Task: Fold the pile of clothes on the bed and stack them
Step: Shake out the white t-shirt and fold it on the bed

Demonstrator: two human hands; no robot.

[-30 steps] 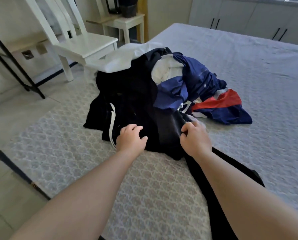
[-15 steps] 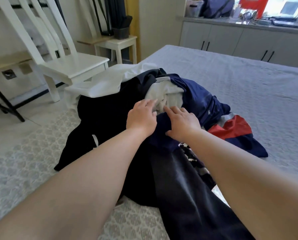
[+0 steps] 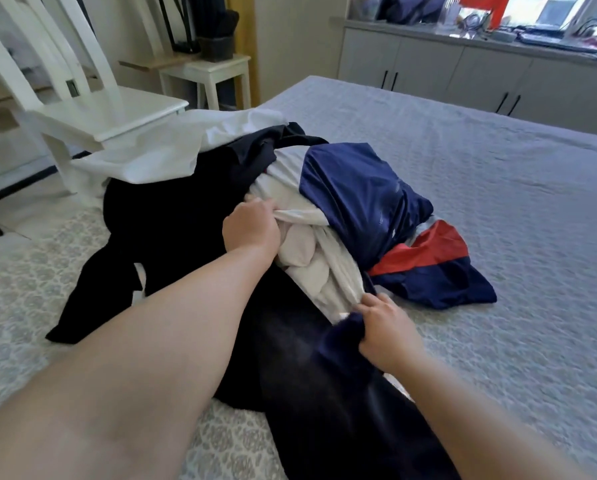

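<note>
A pile (image 3: 290, 209) of unfolded clothes lies on the bed (image 3: 498, 188), near its left edge. The left hand (image 3: 250, 230) grips a fold of a white garment (image 3: 307, 258) in the middle of the pile, fingers curled into the cloth. The right hand (image 3: 387, 327), nearer the person, clutches a bunch of navy cloth (image 3: 345, 330) at the white garment's near end. A navy garment (image 3: 356, 199) sits on top to the right, with a red-and-navy piece (image 3: 432, 268) beside it. Black clothes (image 3: 172, 230) spread leftward and toward the person. A white sheet (image 3: 172, 147) drapes over the bed's left edge by a white chair (image 3: 92, 112).
</note>
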